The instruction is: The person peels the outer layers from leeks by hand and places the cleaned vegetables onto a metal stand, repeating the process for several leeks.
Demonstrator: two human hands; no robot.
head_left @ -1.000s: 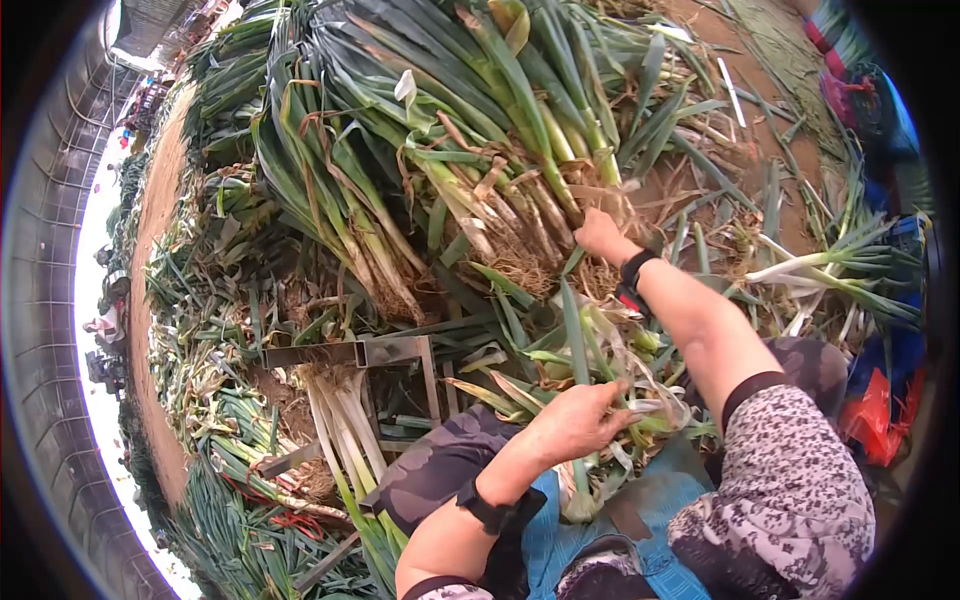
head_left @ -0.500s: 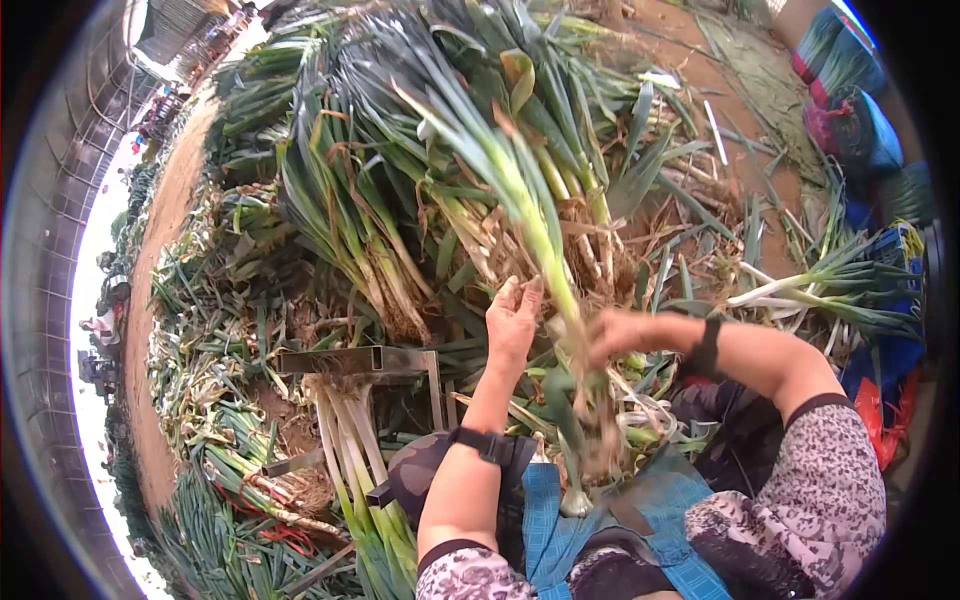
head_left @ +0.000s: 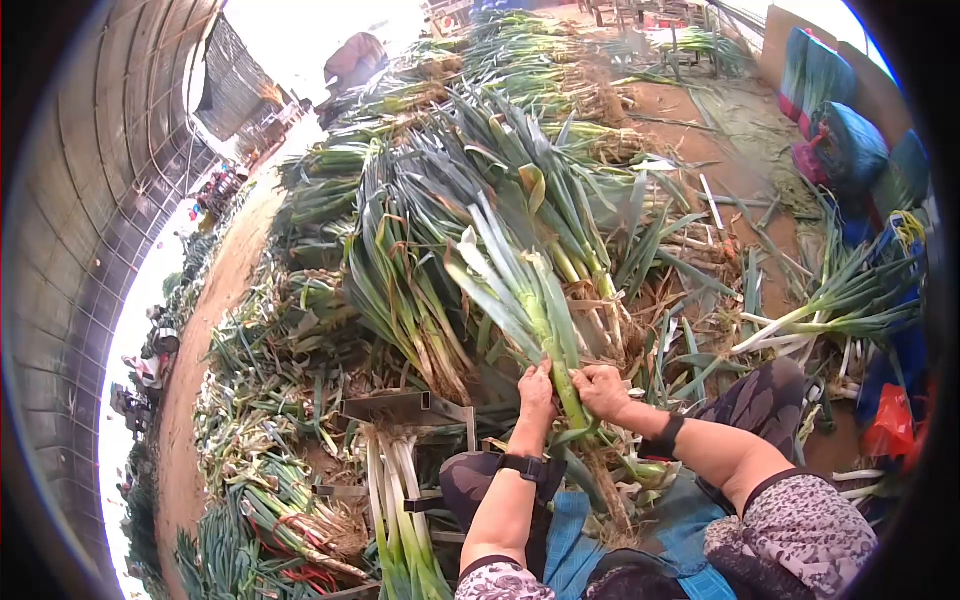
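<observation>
A thick green leek (head_left: 536, 312) slants up and away from my lap, its dark leaves spread at the far end and its brown roots over the blue apron (head_left: 575, 535). My left hand (head_left: 537, 388) is closed on the left side of its stalk. On the stalk's right side, my right hand (head_left: 602, 392) grips at nearly the same height, with curled fingers. A loose outer leaf bends below my hands. Left of my knee, several cleaned leeks (head_left: 400, 500) hang with white ends up at a metal frame (head_left: 400, 407).
Large piles of untrimmed leeks (head_left: 420, 300) lie ahead. Trimmed leaves litter the ground at left. A few leeks (head_left: 820, 305) rest at right beside a red plastic bag (head_left: 889, 425). Wrapped bundles (head_left: 848, 145) stand far right. Leeks tied with red string lie lower left.
My right hand has moved up from the root area onto the stalk, beside my left hand. The leek's outer leaves are now spread apart. The head view has tilted up.
</observation>
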